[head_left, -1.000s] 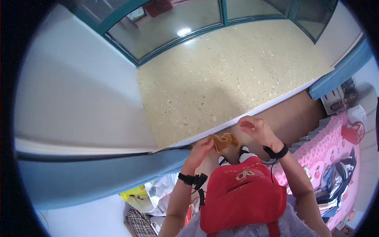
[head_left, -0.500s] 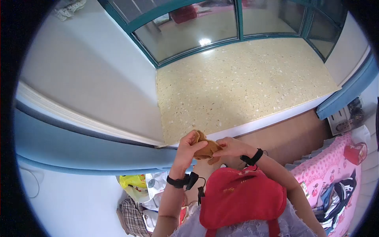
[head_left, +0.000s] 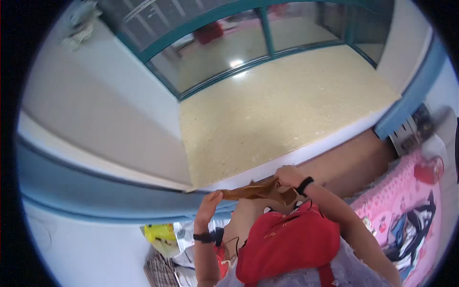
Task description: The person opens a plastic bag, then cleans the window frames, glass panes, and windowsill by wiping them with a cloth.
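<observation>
A brown cloth (head_left: 253,191) is stretched sideways between my two hands, in front of the window ledge's edge, with a loose part hanging near its right end. My left hand (head_left: 208,203) pinches its left end. My right hand (head_left: 288,176) is closed on the right end, its fingers partly hidden. Both wrists wear black bands. Below the cloth is the red apron (head_left: 289,241) on my body, with the tips of my shoes just past its top.
A speckled window ledge (head_left: 287,110) lies ahead, below green-framed glass. Blue curtains (head_left: 119,191) hang at both sides. Bags (head_left: 160,234) and checked fabric stand at lower left. On the right, a pink bed cover (head_left: 377,210) bears dark clothes (head_left: 413,232).
The brown cloth went from bunched in my hands to pulled out lengthwise. My left hand moved left and down, my right hand slightly right. The head view has shifted.
</observation>
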Available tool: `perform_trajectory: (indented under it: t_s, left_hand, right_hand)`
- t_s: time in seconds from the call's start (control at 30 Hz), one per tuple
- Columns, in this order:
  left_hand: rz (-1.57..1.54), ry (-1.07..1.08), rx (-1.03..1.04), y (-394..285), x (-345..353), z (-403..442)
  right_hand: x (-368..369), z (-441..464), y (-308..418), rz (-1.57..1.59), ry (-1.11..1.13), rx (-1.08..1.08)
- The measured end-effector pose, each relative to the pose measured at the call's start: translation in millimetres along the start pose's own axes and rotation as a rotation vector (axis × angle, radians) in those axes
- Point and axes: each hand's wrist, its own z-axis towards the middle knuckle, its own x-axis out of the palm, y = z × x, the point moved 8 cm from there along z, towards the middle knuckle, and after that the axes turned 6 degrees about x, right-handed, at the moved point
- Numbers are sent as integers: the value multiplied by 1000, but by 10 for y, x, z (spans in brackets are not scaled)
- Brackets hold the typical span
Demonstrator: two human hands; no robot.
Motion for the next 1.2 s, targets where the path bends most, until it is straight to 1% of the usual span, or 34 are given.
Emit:
perform_trajectory:
  t_s: [0.03, 0.07, 0.1, 0.13, 0.17, 0.27, 0.3, 0.33, 0.37, 0.4, 0.43, 0.5, 0.53, 0.63, 0.67, 0.7, 0.77, 0.8, 0.9, 1.0, 1.03, 1.1, 1.13, 1.17, 1.2]
  left_hand:
    - [208, -13, 32, -115, 24, -30]
    - [192, -53, 36, -126, 52, -24]
    - [172, -95, 39, -97, 78, -13]
    - [126, -41, -38, 77, 80, 1]
    - [79, -48, -53, 123, 107, -10]
    - [-21, -92, -105, 190, 144, -39]
    - [-29, -114, -128, 163, 143, -22]
    - [-85, -224, -73, 30, 165, -37]
    - [-121, -230, -58, -62, 155, -47]
    - [-164, -238, -45, -139, 172, -56]
    - [-210, -249, -34, -178, 203, -61]
    - [-100, -261, -15, -55, 183, 71]
    - [-43, -274, -9, -82, 173, 95]
    - [-24, -352, 118, -399, 219, 141]
    - [41, -337, 115, -294, 148, 224]
    - [-23, -352, 128, -358, 160, 250]
    - [-154, -380, 149, -596, 289, 357]
    - [-72, -384, 59, -733, 345, 356]
    - [-282, -253, -34, -808, 643, 572]
    - [-600, -100, -13, -990, 1113, 865]
    - [-634, -46, -21, -1146, 1346, 938]
    - [-697, 74, -45, -1516, 1836, 975]
    - [-725, 155, -61, -1544, 2055, 1044]
    - [-744, 185, -44, -1615, 2225, 1104]
    - [-763, 211, -26, -1698, 2382, 1150]
  right_hand:
    - [-16, -102, 21, -253, -106, 68]
    - [75, -147, 151, 234, 84, -56]
    - [-67, -235, 486, 720, 257, -201]
    - [-40, -197, 552, 541, 250, -219]
    - [8, -177, 582, 359, 249, -234]
    - [-117, -212, 554, 306, 208, -142]
    - [-173, -216, 560, 533, 255, -135]
    - [-148, -245, 604, 764, 314, -136]
    - [-90, -288, 671, 1000, 381, -139]
    - [-29, -15, 450, 372, 7, -331]
    - [-52, -54, 389, 492, 67, -258]
    - [-196, -108, 305, 726, 167, -122]
    - [-129, -240, 323, 1226, 307, 21]
    - [-639, -282, 24, 269, -280, -6]
    - [-691, -277, -94, 328, -320, -52]
    - [-752, -263, -226, 386, -364, -97]
    - [-880, -409, -396, 443, -396, -12]
    - [-971, -517, -434, 470, -412, 37]
    - [-1191, -806, -463, 757, -235, 174]
    - [-1413, -999, -500, 922, -340, 216]
    - [-1499, -1055, -478, 923, -484, 107]
    - [-1584, -1115, -293, 968, -527, 74]
    - [-1654, -1170, -160, 978, -558, -11]
    - [-1744, -1339, -49, 1022, -522, -10]
    - [-1603, -1212, -207, 972, -565, -1]
